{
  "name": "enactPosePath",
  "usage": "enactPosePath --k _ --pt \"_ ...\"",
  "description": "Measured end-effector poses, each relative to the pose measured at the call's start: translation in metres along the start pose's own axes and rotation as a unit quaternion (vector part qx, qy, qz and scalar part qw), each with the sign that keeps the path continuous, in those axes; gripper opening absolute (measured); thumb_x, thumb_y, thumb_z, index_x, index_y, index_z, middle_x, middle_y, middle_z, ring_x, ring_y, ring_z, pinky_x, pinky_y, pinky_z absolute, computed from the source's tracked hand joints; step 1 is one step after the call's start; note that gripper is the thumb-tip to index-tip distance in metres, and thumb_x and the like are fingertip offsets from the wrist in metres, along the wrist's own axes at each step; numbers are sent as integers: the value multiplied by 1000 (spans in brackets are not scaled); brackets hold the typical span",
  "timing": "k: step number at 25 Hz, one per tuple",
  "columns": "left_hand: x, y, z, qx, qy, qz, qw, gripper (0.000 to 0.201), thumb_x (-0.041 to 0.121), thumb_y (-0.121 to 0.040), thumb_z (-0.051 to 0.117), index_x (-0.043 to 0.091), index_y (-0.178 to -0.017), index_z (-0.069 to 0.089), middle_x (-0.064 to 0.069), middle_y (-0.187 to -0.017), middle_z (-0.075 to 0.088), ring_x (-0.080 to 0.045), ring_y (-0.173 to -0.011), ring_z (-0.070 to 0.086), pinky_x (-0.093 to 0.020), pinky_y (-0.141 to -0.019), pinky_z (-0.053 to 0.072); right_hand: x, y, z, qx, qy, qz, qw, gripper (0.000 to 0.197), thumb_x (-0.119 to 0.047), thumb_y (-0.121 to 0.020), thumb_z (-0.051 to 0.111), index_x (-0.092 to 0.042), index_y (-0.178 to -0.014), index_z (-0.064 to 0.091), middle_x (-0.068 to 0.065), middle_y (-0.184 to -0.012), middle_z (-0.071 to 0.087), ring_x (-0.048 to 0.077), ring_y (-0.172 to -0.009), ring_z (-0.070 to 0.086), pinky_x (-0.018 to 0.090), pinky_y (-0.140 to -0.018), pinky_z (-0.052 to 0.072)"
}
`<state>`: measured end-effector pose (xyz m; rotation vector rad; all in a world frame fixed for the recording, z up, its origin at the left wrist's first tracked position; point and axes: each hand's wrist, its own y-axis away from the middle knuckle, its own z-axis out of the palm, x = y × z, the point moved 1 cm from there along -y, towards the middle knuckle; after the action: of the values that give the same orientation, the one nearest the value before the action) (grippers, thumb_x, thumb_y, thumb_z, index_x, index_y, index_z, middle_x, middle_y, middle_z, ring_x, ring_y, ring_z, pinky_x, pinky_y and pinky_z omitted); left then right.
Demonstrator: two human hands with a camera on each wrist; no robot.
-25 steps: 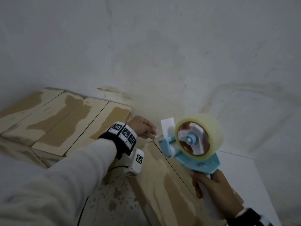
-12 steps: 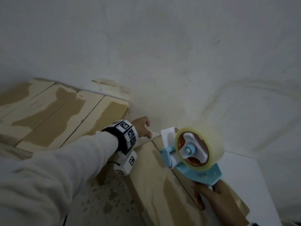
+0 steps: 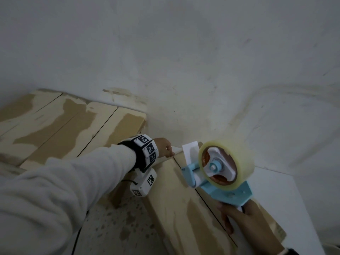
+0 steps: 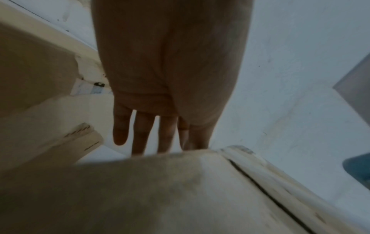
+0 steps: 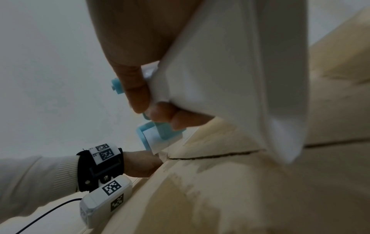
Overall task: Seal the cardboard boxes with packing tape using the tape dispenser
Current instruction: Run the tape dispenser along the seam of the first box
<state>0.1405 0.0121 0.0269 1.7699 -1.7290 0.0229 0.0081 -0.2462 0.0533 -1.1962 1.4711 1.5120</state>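
Observation:
A blue tape dispenser (image 3: 226,181) with a clear tape roll (image 3: 239,161) hovers over the far end of a cardboard box (image 3: 176,214), by its centre seam (image 3: 213,208). My right hand (image 3: 237,219) grips its white handle (image 5: 230,63), with fingers (image 5: 138,90) curled round it. My left hand (image 3: 165,148) reaches past the box's far edge, just left of the dispenser's front plate (image 3: 190,151). In the left wrist view its fingers (image 4: 140,134) hang straight down behind the box top (image 4: 160,190). Their tips are hidden by that edge.
A second cardboard box (image 3: 64,126) lies to the left, with a strip of speckled floor (image 3: 114,227) between the two. A white wall (image 3: 184,61) stands close behind both. A white surface (image 3: 276,199) sits to the right of the box. A thin cable (image 5: 50,212) trails from my left wrist.
My left hand has moved forward and down over the box's far edge, its fingers now straight. The dispenser stays in my right hand, a little lower and nearer the box.

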Motion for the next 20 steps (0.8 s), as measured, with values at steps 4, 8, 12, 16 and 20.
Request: enactPosePath --k 4,8,12,16,20 --pt "-6 5 -1 -32 -8 -1 999 32 24 -95 50 8 -120 63 -9 -130 58 -27 -120 50 -26 -96 37 0 1 -1 -6 11 -9 1000 4 13 -78 59 10 -77 57 21 -47 44 20 -31 35 25 -36 31" --pt "-9 9 -5 36 77 28 996 27 9 -85 63 6 -111 68 -10 -120 65 -22 -111 58 -21 -90 39 3 2 -2 -12 17 -14 1000 6 13 -78 60 16 -78 55 25 -56 48 21 -31 36 25 -36 32" --pt "-4 20 -3 70 69 84 992 18 10 -81 64 16 -95 75 -5 -104 72 -14 -90 61 -26 -87 48 7 -2 -6 -21 53 -22 998 14 6 -78 64 15 -71 54 24 -50 47 23 -34 40 25 -40 36" --pt "-11 31 4 94 24 69 993 10 26 -78 69 20 -84 75 2 -96 73 -14 -90 65 -31 -86 52 8 -3 -6 -17 46 -30 998 10 2 -78 66 8 -75 58 20 -49 47 23 -35 39 29 -42 35" --pt "-12 43 13 123 24 70 990 14 30 -76 73 19 -71 66 1 -90 70 -10 -77 58 -27 -83 50 10 -1 -3 -8 28 -25 999 10 4 -77 66 -1 -69 61 20 -50 47 22 -36 38 27 -41 33"
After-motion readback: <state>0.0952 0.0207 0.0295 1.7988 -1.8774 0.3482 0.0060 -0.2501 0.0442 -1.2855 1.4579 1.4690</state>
